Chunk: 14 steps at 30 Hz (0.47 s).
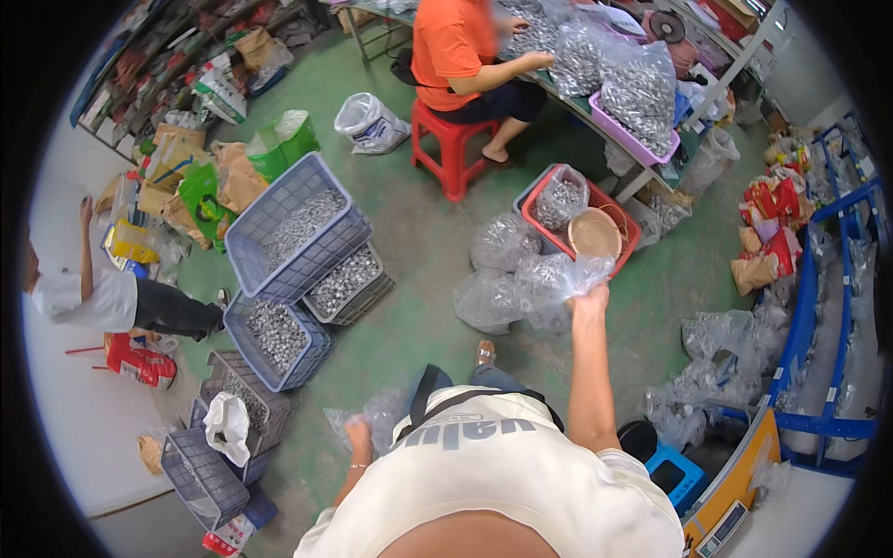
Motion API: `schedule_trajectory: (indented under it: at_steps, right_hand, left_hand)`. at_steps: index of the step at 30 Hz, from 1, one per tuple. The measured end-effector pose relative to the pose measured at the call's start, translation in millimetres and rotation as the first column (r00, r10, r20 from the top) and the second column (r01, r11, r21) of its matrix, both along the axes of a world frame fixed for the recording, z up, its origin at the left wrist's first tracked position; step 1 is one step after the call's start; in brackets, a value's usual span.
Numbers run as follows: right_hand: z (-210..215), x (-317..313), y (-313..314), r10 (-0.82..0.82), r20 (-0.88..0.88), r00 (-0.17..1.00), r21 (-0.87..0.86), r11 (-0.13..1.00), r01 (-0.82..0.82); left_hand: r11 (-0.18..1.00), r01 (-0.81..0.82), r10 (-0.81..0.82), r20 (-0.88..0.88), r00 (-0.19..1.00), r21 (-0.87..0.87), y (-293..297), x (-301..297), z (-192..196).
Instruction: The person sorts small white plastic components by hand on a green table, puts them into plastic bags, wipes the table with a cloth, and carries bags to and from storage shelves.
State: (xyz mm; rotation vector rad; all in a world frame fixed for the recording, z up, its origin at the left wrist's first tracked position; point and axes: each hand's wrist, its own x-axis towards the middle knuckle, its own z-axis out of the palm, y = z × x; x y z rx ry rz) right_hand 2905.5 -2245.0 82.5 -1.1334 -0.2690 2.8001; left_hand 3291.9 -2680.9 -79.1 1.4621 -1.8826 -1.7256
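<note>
Reaching forward, my right hand [588,299] grips the gathered neck of a clear plastic bag [544,282], which hangs in front of the red basin. My left hand [357,431], low by my left side, is closed on another thin clear plastic bag [383,412], partly blurred. Two more clear bags, a fuller one [505,242] and one below it [486,299], rest on the floor left of the basin. The red basin [635,232] holds a bag of small silvery metal parts [562,200] and a round tan bowl or lid [595,233].
Blue-grey crates of metal parts [296,228] stand stacked at left, beside a standing person [88,298]. Ahead, a person in orange [446,56] sits on a red stool [453,153] at a loaded table. Blue shelving [807,307] and piled bags [735,344] line the right.
</note>
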Motion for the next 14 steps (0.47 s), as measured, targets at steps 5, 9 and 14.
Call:
schedule_trajectory:
  at_steps: [5,9,14]
  right_hand:
    - [40.3,-37.7,33.9,-0.06,-0.042,0.997,-0.121,0.991,0.054]
    - [45.4,-69.4,38.1,-0.088,-0.043,0.995,-0.136,0.987,0.081]
    - [34.3,-114.0,23.0,-0.174,-0.071,0.982,-0.107,0.98,0.166]
  left_hand:
    - [0.975,0.198,-0.183,-0.144,0.973,0.1,17.8,-160.5,51.8]
    - [0.944,0.312,-0.291,-0.182,0.939,0.104,31.1,-285.9,81.9]
    - [0.746,0.665,-0.636,-0.258,0.728,0.038,27.4,-426.0,105.8]
